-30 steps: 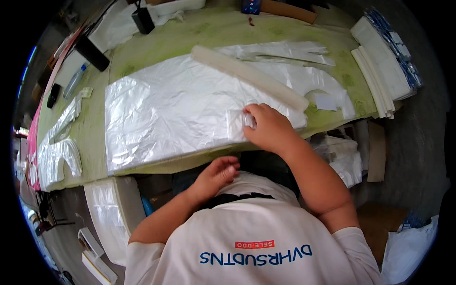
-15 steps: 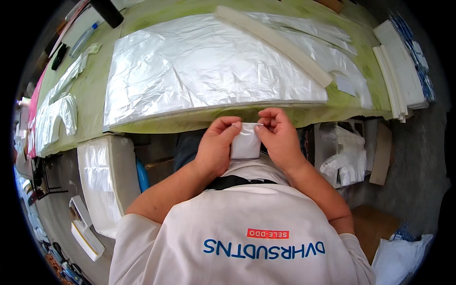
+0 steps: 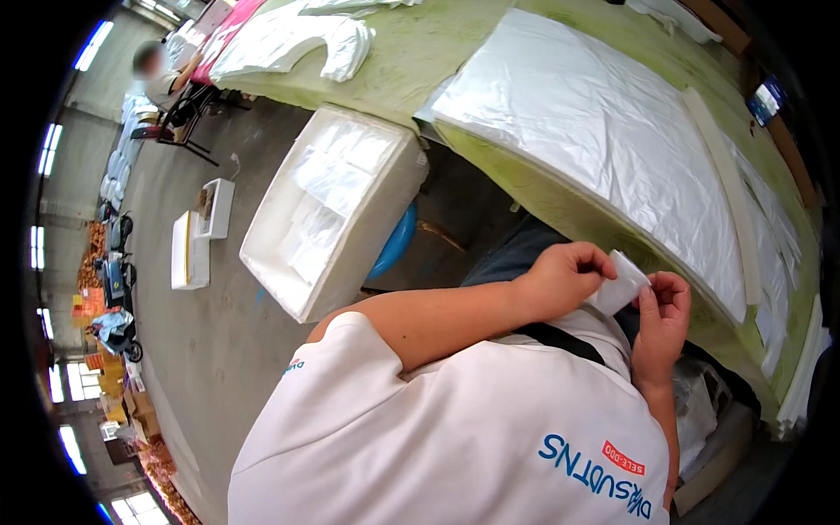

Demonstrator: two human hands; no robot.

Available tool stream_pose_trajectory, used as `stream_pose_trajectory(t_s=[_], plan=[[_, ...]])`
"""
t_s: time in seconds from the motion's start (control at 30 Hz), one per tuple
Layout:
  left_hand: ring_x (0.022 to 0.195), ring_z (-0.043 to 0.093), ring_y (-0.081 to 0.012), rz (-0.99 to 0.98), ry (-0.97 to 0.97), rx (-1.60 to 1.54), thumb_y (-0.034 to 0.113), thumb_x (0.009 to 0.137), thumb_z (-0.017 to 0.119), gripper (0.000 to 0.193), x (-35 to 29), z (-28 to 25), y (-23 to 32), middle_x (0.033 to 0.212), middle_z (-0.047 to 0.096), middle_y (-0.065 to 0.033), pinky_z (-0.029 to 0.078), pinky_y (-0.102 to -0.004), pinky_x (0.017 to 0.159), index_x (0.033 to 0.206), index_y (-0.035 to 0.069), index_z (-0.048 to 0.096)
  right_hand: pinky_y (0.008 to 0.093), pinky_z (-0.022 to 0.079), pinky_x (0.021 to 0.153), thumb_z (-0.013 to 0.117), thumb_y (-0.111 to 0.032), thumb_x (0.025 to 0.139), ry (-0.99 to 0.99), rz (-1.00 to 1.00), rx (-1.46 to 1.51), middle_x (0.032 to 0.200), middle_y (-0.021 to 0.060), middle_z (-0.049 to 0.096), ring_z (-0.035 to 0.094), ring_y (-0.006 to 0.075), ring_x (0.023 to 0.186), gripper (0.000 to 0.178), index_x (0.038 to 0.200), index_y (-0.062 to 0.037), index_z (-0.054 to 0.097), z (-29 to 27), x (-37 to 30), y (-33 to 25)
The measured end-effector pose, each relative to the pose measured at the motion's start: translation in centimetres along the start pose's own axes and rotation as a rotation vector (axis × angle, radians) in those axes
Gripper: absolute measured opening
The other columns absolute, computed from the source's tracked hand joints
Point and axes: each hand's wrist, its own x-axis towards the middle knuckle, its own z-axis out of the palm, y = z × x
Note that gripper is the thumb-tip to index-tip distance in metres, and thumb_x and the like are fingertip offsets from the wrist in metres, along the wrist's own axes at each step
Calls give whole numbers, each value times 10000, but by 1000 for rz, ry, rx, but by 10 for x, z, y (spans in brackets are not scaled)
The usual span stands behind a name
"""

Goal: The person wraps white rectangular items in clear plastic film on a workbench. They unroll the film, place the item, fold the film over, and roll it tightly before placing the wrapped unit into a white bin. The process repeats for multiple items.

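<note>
My left hand (image 3: 567,278) pinches one upper corner of a small folded white plastic packet (image 3: 619,284). At the opposite corner, my right hand (image 3: 662,319) grips it between thumb and fingers. Held in front of my waist, the packet hangs just off the near edge of the table. On the green-covered table top (image 3: 420,66) beyond it lies a broad stack of thin white plastic sheets (image 3: 569,114). A long pale strip (image 3: 722,188) rests across the right part of that stack.
Left of my legs stands a white foam box (image 3: 261,249) holding flat plastic packets, with a blue round object (image 3: 395,243) behind it. Smaller white boxes (image 3: 191,254) sit on the floor. More cut plastic sheets (image 3: 297,44) lie on the table. Another person (image 3: 166,87) sits far left.
My view has swung to the left, bringing the floor, the far wall and a seated person into sight. Both hands still hold the packet, which now appears tilted.
</note>
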Motion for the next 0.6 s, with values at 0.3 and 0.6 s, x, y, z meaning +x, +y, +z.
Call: stream_pose_trajectory(t_s=[0.3,0.6], plan=[[832,586,-102,344,987,397,21,869,573,152,-121,-296,45,888,667,-10,476,-250,784,941,56,702,250,477,789,560,-4,979,-127,140,60,1076,49,623,552,94,850,171,1146,-38,557,-9,-4,29],[790,615,-148,-187,1314,710,33,829,546,213,-213,-446,-17,874,677,-37,488,-294,715,967,44,707,233,477,767,560,-17,988,-173,174,44,1016,35,636,556,82,818,122,1105,-42,584,-2,-1,28]])
